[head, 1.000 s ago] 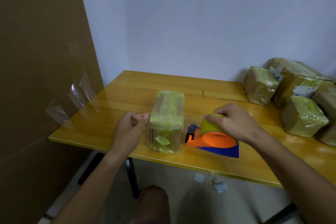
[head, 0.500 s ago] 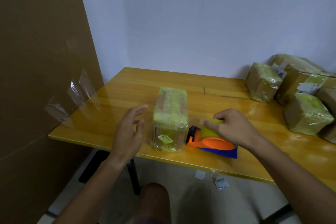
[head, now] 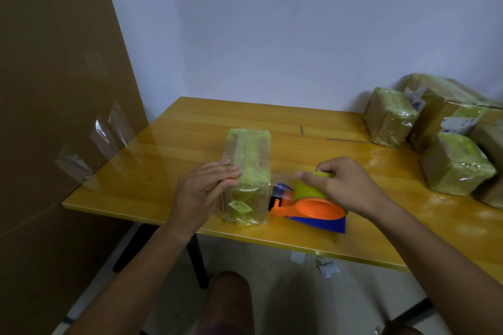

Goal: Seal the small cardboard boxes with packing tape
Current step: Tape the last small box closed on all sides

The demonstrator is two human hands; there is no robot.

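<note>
Head view puts the small cardboard box [head: 246, 171] near the front edge of the wooden table [head: 190, 128], already wrapped in glossy tape with a greenish band across its top. It looks light and stiff but slick under that film — best steadied with flat pressure on the left face and top edge, not a pinch. And that's what the left hand [head: 202, 190] does: fingers straight and laid flat against the box's left side, holding nothing. Just beside the box on its right, the right hand [head: 344, 187] is curled over the tape dispenser [head: 310, 205], gripping the yellow-green roll on the orange and blue frame. A clear strip seems to run from dispenser to box, though glare makes that hard to confirm. Finished boxes [head: 435, 144] are piled far right.
</note>
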